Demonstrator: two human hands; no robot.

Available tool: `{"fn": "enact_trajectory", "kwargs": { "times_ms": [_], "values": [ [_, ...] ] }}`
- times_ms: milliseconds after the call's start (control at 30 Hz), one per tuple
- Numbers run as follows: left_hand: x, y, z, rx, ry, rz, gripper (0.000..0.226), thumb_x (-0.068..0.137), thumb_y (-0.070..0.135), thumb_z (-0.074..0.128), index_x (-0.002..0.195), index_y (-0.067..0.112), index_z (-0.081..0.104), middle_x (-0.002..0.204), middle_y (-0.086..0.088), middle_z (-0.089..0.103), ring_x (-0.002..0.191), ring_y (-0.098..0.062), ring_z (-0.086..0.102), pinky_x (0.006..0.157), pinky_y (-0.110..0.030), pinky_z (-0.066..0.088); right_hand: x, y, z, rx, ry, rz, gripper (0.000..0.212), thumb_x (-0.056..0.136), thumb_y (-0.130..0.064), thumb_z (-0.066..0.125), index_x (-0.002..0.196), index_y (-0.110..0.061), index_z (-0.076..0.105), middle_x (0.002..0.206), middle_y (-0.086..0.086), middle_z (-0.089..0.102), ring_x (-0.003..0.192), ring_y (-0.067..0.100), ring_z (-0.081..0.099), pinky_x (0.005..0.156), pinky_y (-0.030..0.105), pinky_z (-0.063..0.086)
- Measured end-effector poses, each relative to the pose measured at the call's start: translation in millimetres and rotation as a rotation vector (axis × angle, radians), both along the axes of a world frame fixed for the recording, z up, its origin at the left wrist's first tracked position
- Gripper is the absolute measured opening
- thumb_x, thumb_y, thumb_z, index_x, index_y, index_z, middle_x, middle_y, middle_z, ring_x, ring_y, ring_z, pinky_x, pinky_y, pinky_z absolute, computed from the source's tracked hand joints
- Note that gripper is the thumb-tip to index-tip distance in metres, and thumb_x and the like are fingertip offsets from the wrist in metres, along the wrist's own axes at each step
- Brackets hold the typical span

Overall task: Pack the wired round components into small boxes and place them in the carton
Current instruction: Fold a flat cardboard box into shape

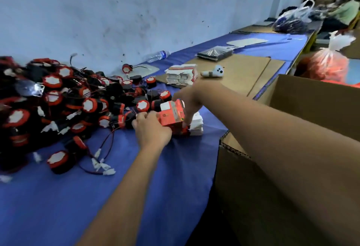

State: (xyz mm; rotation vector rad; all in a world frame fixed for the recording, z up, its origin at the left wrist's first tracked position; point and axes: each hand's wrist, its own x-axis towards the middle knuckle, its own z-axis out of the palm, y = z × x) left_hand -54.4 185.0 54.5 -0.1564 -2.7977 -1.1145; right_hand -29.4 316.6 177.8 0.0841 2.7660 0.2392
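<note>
Cardboard carton (303, 109) stands open at the table's (58, 206) right edge, its inside hidden. Both hands grasp a small red box (171, 116) beside the component heap (58, 99): left hand (151, 128) cups its near end, right hand (191, 99) pinches the top.

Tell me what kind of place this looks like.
Probably a small packing workshop: a heap of black-and-red round wired components on a blue-covered bench, flat small boxes stacked, and a brown cardboard carton.
</note>
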Motion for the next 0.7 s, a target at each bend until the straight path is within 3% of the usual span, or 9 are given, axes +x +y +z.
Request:
{"fn": "enact_trajectory", "kwargs": {
  "times_ms": [33, 100, 200, 267, 367, 433, 533, 633, 700],
  "values": [
    [-6.3, -4.7, -7.5, -0.025, 0.003, -0.078, 0.035, 0.076, 0.007, 0.062, 0.109, 0.014, 0.071, 0.121, -0.014, 0.063, 0.119, -0.041, 0.054, 0.096, -0.038, 0.045, -8.2, 5.1, -10.5, 0.029, -0.037, 0.022, 0.109, 0.075, -0.057, 0.084, 0.16, -0.023, 0.025, 0.161, 0.005, 0.036, 0.144, 0.029, 0.041, 0.113, 0.041, 0.038],
    [-15.5, -10.8, -12.6, 0.141, -0.065, -0.102, 0.026, 0.074, 0.004, 0.062, 0.094, 0.015, 0.075, 0.093, -0.008, 0.07, 0.091, -0.035, 0.062, 0.077, -0.035, 0.05, -25.4, 14.9, -28.8, 0.058, -0.071, 0.019, 0.126, 0.069, -0.065, 0.085, 0.164, -0.029, 0.009, 0.167, 0.007, 0.023, 0.15, 0.032, 0.032, 0.116, 0.044, 0.034],
    [-25.1, -9.3, -4.5, 0.549, -0.174, 0.107, 0.015, 0.065, 0.009, 0.065, 0.057, 0.021, 0.061, 0.065, 0.0, 0.046, 0.066, -0.021, 0.038, 0.061, -0.034, 0.034, -43.3, 17.0, -49.9, -0.018, -0.065, -0.007, 0.142, 0.058, -0.075, 0.085, 0.162, -0.041, -0.005, 0.17, 0.006, 0.008, 0.153, 0.036, 0.025, 0.119, 0.056, 0.031],
    [-31.0, -4.7, -0.3, 0.61, -0.169, 0.141, 0.027, 0.066, 0.008, 0.075, 0.051, 0.022, 0.056, 0.064, 0.001, 0.05, 0.066, -0.02, 0.044, 0.065, -0.032, 0.043, -53.0, 13.8, -62.2, -0.102, 0.003, 0.029, 0.133, 0.057, -0.072, 0.088, 0.16, -0.038, 0.012, 0.16, 0.006, 0.027, 0.143, 0.036, 0.038, 0.112, 0.056, 0.04],
    [-36.5, 0.2, 2.3, 0.58, -0.168, 0.147, 0.023, 0.071, 0.007, 0.082, 0.074, 0.026, 0.07, 0.083, -0.001, 0.072, 0.08, -0.027, 0.068, 0.078, -0.036, 0.061, -59.1, 11.1, -61.3, -0.09, 0.085, 0.082, 0.116, 0.058, -0.069, 0.089, 0.149, -0.024, 0.033, 0.143, 0.007, 0.042, 0.121, 0.03, 0.051, 0.095, 0.044, 0.048],
    [-42.8, 1.4, -2.4, 0.713, -0.227, 0.184, 0.026, 0.072, 0.003, 0.086, 0.091, 0.015, 0.071, 0.095, -0.006, 0.072, 0.081, -0.024, 0.069, 0.075, -0.037, 0.061, -59.2, 11.0, -52.1, -0.065, 0.071, 0.154, 0.101, 0.063, -0.07, 0.085, 0.141, -0.019, 0.045, 0.136, 0.006, 0.052, 0.109, 0.025, 0.054, 0.087, 0.037, 0.047],
    [-45.7, -0.4, -9.6, 0.968, -0.37, 0.241, 0.023, 0.076, -0.005, 0.084, 0.085, 0.009, 0.068, 0.089, -0.014, 0.067, 0.061, -0.02, 0.057, 0.06, -0.029, 0.05, -55.2, 11.5, -39.5, -0.07, 0.071, 0.216, 0.077, 0.07, -0.067, 0.082, 0.128, -0.021, 0.063, 0.127, 0.001, 0.064, 0.112, 0.024, 0.061, 0.094, 0.038, 0.052],
    [-41.0, -5.8, -18.7, 1.016, -0.389, 0.306, 0.022, 0.078, -0.008, 0.081, 0.081, 0.009, 0.068, 0.099, -0.016, 0.072, 0.072, -0.024, 0.063, 0.07, -0.031, 0.052, -55.1, 12.9, -32.0, -0.163, 0.081, 0.232, 0.038, 0.082, -0.053, 0.08, 0.1, -0.02, 0.078, 0.101, 0.001, 0.077, 0.087, 0.019, 0.074, 0.084, 0.039, 0.06],
    [-41.5, -12.6, -21.6, 1.045, -0.37, 0.318, 0.021, 0.081, -0.009, 0.079, 0.081, 0.009, 0.069, 0.103, -0.016, 0.074, 0.075, -0.023, 0.067, 0.062, -0.025, 0.053, -56.3, 15.1, -31.3, -0.235, 0.121, 0.216, 0.03, 0.088, -0.047, 0.077, 0.098, -0.019, 0.079, 0.097, 0.0, 0.078, 0.078, 0.019, 0.074, 0.076, 0.036, 0.061]
  ]
}}
